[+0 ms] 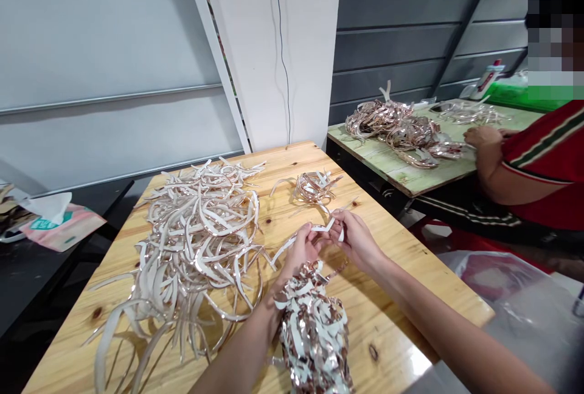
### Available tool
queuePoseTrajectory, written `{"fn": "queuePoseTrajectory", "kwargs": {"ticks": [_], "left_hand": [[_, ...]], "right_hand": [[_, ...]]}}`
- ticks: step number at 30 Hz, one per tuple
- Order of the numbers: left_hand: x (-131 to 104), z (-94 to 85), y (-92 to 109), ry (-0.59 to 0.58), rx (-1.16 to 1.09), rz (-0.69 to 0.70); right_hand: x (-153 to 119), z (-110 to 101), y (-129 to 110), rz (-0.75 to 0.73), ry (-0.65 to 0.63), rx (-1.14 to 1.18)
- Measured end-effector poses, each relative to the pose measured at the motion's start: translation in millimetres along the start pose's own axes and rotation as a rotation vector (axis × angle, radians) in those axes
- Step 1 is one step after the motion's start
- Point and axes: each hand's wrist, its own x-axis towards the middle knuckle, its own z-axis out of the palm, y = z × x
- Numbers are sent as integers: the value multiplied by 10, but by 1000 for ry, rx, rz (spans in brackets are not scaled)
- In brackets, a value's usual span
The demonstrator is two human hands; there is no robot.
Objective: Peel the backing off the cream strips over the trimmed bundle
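My left hand (305,248) pinches a narrow white-backed strip (320,229) over the middle of the wooden table. Close on its right, my right hand (353,236) grips the same strip, which bends between the two hands. Below my wrists lies a thick bundle of short white and rose-gold shiny strips (312,333). A large tangled heap of long strips (196,242) spreads over the left side of the table. Just beyond my hands sits a small coil of rose-gold strips (314,187).
The wooden table (374,303) has its edge at right. A tissue pack (64,227) lies on a dark surface at left. At right, a person in a red shirt (542,163) sits at a pale table (406,178) with piled strips (401,126). A plastic bag (511,303) stands below.
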Motion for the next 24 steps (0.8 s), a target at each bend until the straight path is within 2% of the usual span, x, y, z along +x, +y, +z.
{"fn": "queuePoseTrajectory", "kwargs": {"ticks": [6, 12, 15, 20, 24], "left_hand": [[17, -95, -50, -101, -6, -10], [-4, -90, -35, -109, 42, -56], [-13, -82, -34, -102, 83, -39], [-18, -78, -26, -129, 114, 44], [-18, -79, 16, -109, 108, 110]], "right_hand": [[32, 0, -36, -17, 15, 262], [66, -50, -169, 19, -14, 466], [73, -138, -323, -31, -29, 521], [15, -241, -585, -242, -113, 497], [-119, -129, -566, -318, -271, 315]]}}
